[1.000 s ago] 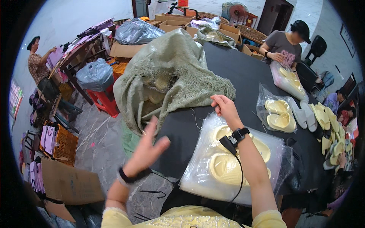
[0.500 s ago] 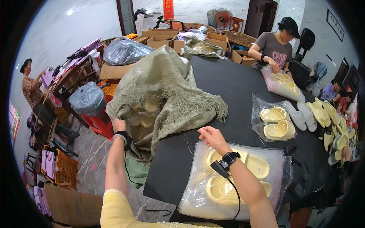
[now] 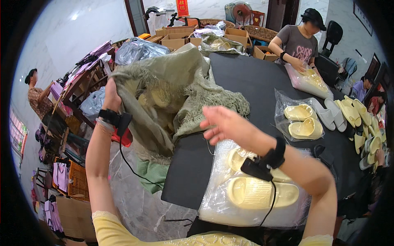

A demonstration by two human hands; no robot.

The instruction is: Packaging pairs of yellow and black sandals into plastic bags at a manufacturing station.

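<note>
My left hand (image 3: 111, 97) is closed on the rim of a large green woven sack (image 3: 141, 119) and holds its mouth up. Inside the sack, pale yellow slippers (image 3: 160, 97) in clear plastic show in part. My right hand (image 3: 215, 125) is lifted over the table in front of the sack, fingers apart and nothing in them, a little blurred. Under my right forearm lies a pair of yellow slippers (image 3: 250, 192) on a stack of clear plastic bags (image 3: 221, 217). My wrist strap hides part of the upper slipper.
The black tabletop (image 3: 180, 176) also carries a bagged yellow pair (image 3: 303, 127), grey slippers (image 3: 328, 115) and several loose yellow ones (image 3: 349, 112). Across it a co-worker (image 3: 299, 49) handles a bagged pair. Cardboard boxes (image 3: 174, 41) stand behind; another person (image 3: 41, 98) stands far left.
My left hand has raised the sack's rim up and to the left, widening its mouth. My right hand has moved up and slightly left, and its fingers have spread.
</note>
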